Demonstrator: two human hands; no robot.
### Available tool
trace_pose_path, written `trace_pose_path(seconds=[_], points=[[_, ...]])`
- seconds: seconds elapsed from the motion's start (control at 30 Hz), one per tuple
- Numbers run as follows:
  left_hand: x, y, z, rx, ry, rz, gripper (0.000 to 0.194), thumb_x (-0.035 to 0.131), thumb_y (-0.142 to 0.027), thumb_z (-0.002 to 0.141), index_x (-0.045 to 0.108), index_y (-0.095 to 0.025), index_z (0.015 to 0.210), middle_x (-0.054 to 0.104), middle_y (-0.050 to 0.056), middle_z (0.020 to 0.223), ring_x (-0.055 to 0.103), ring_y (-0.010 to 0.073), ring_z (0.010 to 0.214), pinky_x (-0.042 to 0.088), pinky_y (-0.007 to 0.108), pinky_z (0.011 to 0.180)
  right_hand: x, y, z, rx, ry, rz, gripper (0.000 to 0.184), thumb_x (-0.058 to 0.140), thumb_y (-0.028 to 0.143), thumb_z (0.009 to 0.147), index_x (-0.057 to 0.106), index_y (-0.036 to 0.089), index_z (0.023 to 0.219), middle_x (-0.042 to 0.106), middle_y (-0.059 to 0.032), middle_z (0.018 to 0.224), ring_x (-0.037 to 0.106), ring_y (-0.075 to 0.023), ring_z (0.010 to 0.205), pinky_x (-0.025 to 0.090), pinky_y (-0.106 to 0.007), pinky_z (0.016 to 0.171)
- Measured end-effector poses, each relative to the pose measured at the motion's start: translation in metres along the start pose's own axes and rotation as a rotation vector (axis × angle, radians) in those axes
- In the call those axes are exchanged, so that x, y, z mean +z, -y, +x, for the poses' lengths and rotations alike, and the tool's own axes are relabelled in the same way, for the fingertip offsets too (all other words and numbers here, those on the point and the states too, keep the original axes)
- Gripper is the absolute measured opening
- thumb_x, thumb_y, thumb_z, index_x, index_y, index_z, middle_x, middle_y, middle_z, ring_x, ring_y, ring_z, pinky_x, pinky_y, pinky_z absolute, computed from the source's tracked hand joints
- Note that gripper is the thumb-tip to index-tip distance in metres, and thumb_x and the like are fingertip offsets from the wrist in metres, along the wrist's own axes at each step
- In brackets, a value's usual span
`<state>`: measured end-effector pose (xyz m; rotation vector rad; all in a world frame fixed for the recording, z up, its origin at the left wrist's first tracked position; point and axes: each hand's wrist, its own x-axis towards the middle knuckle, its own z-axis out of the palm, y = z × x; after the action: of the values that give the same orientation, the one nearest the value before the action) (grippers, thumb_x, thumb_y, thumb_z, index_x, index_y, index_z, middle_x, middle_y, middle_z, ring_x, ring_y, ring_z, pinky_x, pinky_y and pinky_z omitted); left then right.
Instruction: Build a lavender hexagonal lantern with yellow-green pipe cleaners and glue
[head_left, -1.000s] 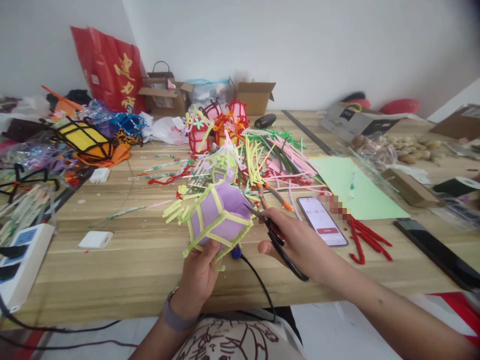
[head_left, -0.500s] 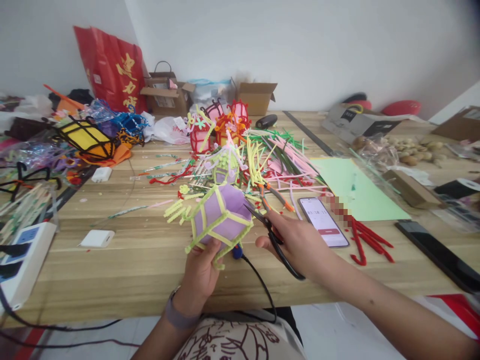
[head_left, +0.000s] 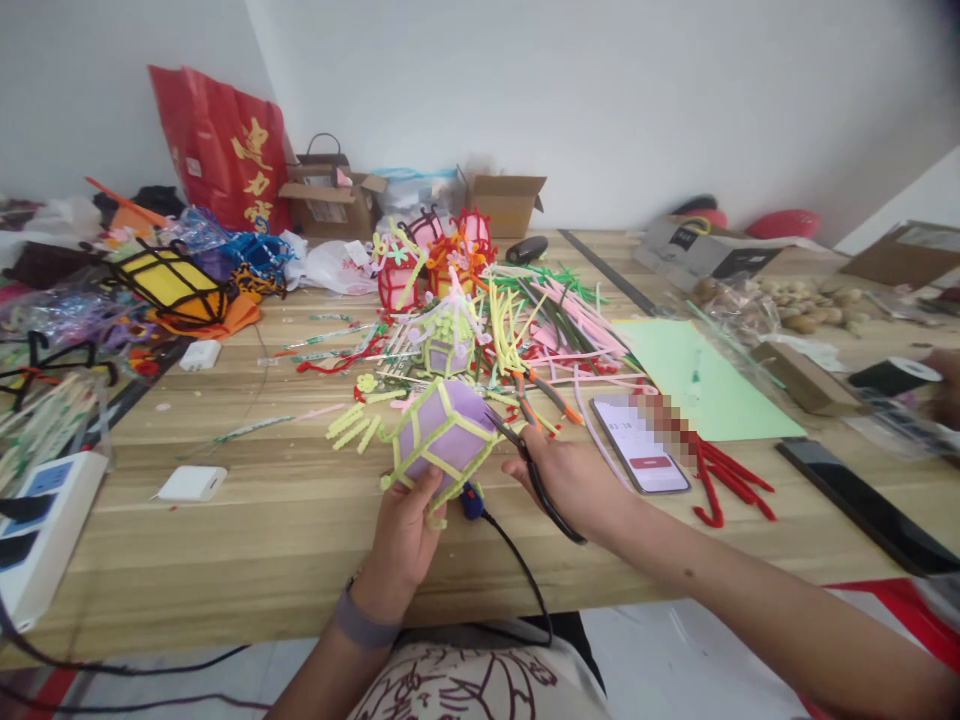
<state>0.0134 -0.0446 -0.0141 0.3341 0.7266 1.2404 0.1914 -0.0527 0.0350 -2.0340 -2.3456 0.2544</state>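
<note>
My left hand grips a small lantern from below, thumb on its near side. The lantern has purple panels framed with yellow-green pipe cleaners, and it is tilted above the table. My right hand is closed around black-handled scissors, whose blades point left at the lantern's upper right rim. Whether the tips touch the purple panel I cannot tell. Just behind stands another lantern in yellow-green and purple. Short yellow-green pipe cleaner pieces lie to the left of the held lantern.
A phone and red pipe cleaners lie right of my right hand. Orange-handled pliers rest beyond it. Farther back are pink pipe cleaners and a green sheet. A power strip sits at left, a dark cable in front.
The lantern has tilted and shifted slightly right and down in my left hand. My right hand and the scissors have moved a little left. A dark blurred shape has appeared at the right edge.
</note>
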Motion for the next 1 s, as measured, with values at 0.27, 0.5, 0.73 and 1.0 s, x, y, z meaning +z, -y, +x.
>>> trace_pose_path(seconds=[0.27,0.5,0.73,1.0], points=[[0.003,-0.001,0.005,-0.017,-0.074,-0.007,0.031,0.089,-0.018,0.046,0.072,-0.019,0.071,0.074,-0.002,0.072,0.065,0.0114,0.062,0.05,0.018,0.056,0.009,-0.004,0.001,0.043,-0.036,0.029,0.025,0.042,0.042,0.095,0.053,0.02,0.091,0.065,-0.0039,0.061,0.064,-0.0224,0.053,0.027,-0.028,0.045],[-0.002,-0.011,0.006,0.024,-0.113,-0.005,0.021,0.083,-0.012,0.055,0.069,-0.02,0.069,0.074,-0.003,0.069,0.063,0.0091,0.054,0.043,0.014,0.042,-0.013,-0.046,0.025,0.247,-0.158,0.064,0.032,0.045,0.048,0.094,0.059,0.019,0.101,0.072,-0.0104,0.086,0.069,-0.0275,0.082,0.043,-0.031,0.061],[-0.002,-0.012,0.0,-0.042,-0.104,-0.127,0.016,0.068,-0.005,0.069,0.068,-0.019,0.078,0.074,-0.001,0.071,0.07,0.0158,0.067,0.055,0.024,0.06,-0.021,-0.11,0.113,0.481,-0.137,0.046,0.039,0.058,0.034,0.091,0.053,0.01,0.122,0.067,-0.015,0.111,0.065,-0.026,0.099,0.051,-0.036,0.08],[0.018,-0.015,-0.007,0.099,0.202,-0.073,0.032,0.081,-0.021,0.065,0.068,-0.021,0.095,0.076,0.004,0.088,0.067,0.0247,0.104,0.052,0.029,0.077,-0.004,-0.109,0.15,0.404,-0.069,-0.051,0.036,0.06,0.033,0.091,0.056,0.014,0.121,0.059,-0.011,0.122,0.061,-0.0224,0.103,0.053,-0.042,0.086]])
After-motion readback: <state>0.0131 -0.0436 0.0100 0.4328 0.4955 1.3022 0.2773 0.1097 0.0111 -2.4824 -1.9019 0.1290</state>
